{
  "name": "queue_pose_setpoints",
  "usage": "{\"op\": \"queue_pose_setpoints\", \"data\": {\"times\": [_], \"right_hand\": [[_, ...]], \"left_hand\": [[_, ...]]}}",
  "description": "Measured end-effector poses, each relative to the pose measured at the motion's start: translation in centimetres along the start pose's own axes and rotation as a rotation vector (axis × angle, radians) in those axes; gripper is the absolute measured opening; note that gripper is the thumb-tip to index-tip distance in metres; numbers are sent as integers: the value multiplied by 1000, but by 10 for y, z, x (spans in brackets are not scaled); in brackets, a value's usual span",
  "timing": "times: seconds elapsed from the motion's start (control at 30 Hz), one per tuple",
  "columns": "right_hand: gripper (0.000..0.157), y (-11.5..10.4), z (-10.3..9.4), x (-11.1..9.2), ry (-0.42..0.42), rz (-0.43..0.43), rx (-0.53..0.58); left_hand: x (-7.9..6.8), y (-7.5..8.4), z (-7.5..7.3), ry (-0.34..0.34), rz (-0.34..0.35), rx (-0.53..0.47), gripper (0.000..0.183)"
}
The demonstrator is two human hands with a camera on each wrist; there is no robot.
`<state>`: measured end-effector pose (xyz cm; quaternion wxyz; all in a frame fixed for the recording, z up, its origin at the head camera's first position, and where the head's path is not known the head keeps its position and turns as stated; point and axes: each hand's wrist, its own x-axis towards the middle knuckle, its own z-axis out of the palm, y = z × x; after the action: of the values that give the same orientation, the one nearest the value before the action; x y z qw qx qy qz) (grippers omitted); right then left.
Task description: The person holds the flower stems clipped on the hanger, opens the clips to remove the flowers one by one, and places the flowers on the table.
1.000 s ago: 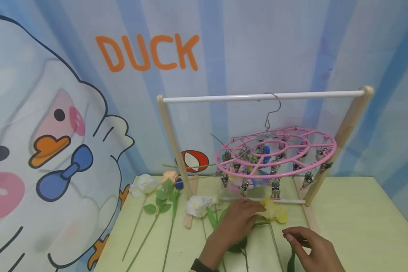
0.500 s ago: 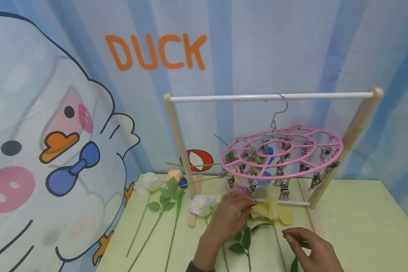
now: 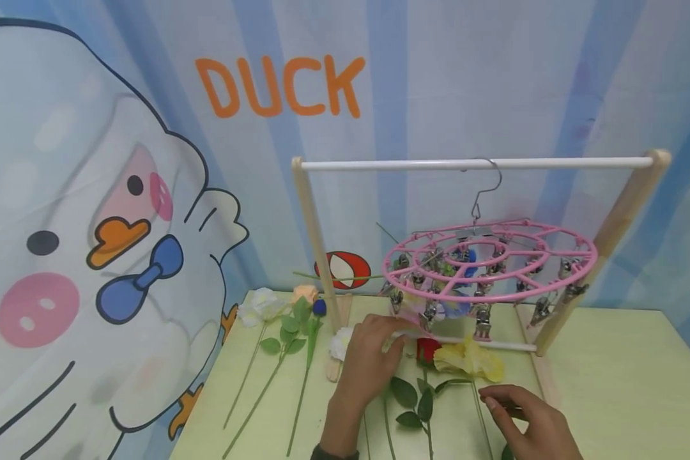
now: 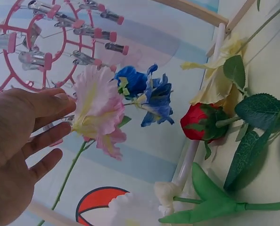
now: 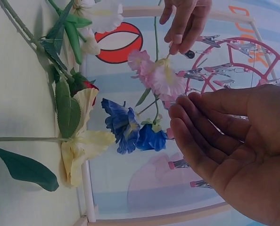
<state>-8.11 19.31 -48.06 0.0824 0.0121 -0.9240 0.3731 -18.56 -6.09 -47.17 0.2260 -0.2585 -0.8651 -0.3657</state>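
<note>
Flanking one rose, one yellow flower: two hands

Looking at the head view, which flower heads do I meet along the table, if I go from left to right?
White flower, peach flower, dark blue bud, second white flower (partly hidden), red rose, yellow flower.

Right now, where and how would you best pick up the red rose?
Probably by the bare lower stem, pinched from the near side: the red rose lies with its stem pointing that way, while leaves crowd it higher up and the yellow flower sits close beside its bloom.
</note>
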Motion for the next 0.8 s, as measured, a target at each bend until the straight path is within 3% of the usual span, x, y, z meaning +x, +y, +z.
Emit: {"op": "queue_pose_setpoints", "data": {"times": [0.33, 0.8], "right_hand": [[11, 1, 0, 1, -1, -7, 1], [11, 2, -5, 3, -21, 28, -9]], "left_hand": [[3, -17, -12, 150, -78, -28, 23], [12, -25, -20, 284, -305, -217, 22]]}}
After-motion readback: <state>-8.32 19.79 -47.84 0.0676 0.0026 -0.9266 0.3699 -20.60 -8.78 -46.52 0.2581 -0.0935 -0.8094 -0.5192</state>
